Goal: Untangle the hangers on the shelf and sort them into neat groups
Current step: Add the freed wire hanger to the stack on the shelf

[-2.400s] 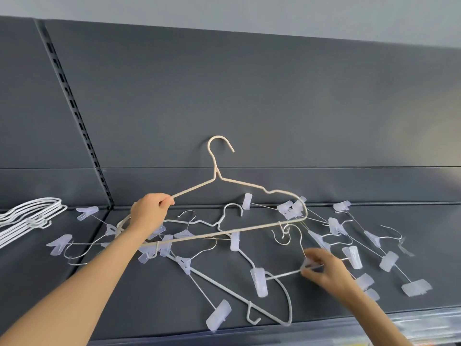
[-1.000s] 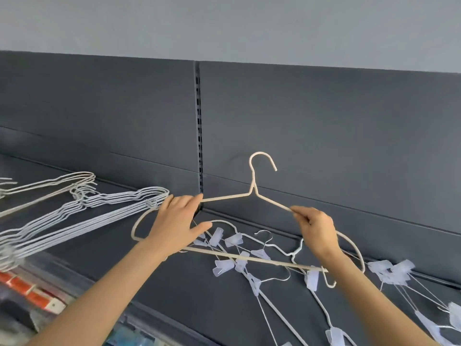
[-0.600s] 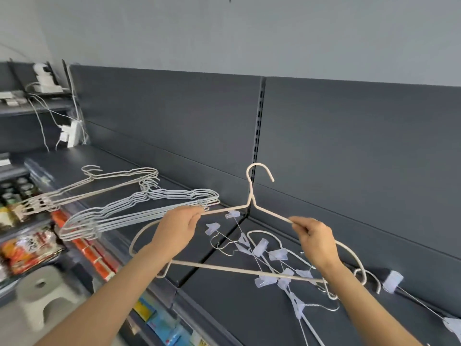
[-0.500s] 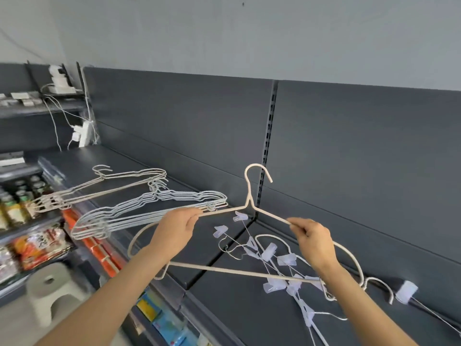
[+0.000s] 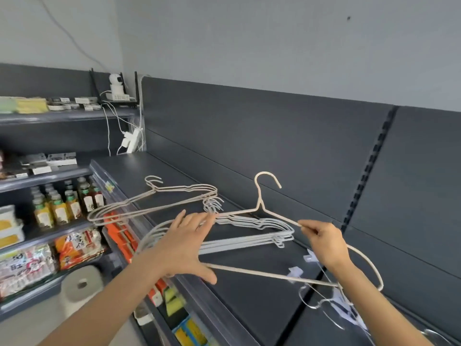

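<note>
Hanger: a beige wire coat hanger (image 5: 259, 199) with a curved hook is up in the air at the centre of the frame, hook upward, above the front of the shelf
Right hand: the right hand (image 5: 326, 243), right of centre, pinches the hanger's right shoulder wire between thumb and fingertips
Left hand: the left hand (image 5: 184, 245), centre left, is spread flat with straight fingers lying along the hanger's left shoulder and the thumb splayed near the bottom bar; nothing is clasped
White group: a flat stack of white wire hangers (image 5: 249, 242) lies on the shelf just behind the hands, hooks toward the upper left
Beige group: a smaller stack of beige wire hangers (image 5: 179, 189) lies further back to the left, its ends overhanging the shelf edge
Tangle: thin metal hangers with translucent plastic clips (image 5: 295, 271) sit at lower right, partly hidden by the right forearm
Shelf: a dark grey metal shelf (image 5: 249, 308) with a matching back panel runs diagonally through the frame
Left side: bottled drinks (image 5: 59, 208) and packaged snacks (image 5: 74, 245) fill neighbouring shelves, with a white round stool (image 5: 79, 285) on the floor below
Upper left: a small white camera (image 5: 115, 81) stands on a high ledge
</note>
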### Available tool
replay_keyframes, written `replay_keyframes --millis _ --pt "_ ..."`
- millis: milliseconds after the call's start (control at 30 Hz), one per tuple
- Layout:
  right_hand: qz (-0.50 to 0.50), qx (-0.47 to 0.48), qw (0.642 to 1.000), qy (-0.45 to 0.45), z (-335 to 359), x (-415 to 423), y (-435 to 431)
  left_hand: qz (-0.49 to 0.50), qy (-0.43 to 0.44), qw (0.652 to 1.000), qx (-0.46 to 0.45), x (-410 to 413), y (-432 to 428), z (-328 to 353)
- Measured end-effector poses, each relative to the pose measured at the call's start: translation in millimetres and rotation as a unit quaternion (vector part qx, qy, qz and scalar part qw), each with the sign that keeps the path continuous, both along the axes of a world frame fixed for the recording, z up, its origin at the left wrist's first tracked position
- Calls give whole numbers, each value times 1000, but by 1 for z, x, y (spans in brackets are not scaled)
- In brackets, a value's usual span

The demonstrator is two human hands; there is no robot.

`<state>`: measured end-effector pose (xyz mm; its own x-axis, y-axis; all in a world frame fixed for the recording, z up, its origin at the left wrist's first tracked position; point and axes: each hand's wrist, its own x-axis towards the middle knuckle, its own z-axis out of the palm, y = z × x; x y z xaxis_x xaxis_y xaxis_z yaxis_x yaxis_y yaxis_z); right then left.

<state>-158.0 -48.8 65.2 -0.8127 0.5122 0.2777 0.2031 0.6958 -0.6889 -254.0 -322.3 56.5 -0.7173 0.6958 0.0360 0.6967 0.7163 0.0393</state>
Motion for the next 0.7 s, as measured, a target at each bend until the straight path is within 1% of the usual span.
replay_keyframes --millis 133,167,233,267,300,400,500,700 --pt "27 14 999 -15 -6 -88 -50 33 12 999 17 -73 -57 -5" --pt "31 42 999 -16 -7 -111 -62 42 5 999 27 -93 -70 -6" --pt "20 136 990 -29 -9 -152 -79 62 -23 997 46 -132 -91 -10" --pt "11 166 986 -35 -9 -168 -86 81 -31 995 52 -150 -102 -12" --pt "5 177 983 -45 -11 -181 -90 105 -38 992 59 -167 -111 -14" --pt "3 137 987 -79 -26 -200 -99 177 -56 979 81 -215 -135 -27" --pt "3 99 988 -117 -44 -203 -100 227 -37 971 60 -257 -141 -39" --pt "-28 40 988 -147 -67 -206 -97 266 -67 961 42 -307 -129 -67"
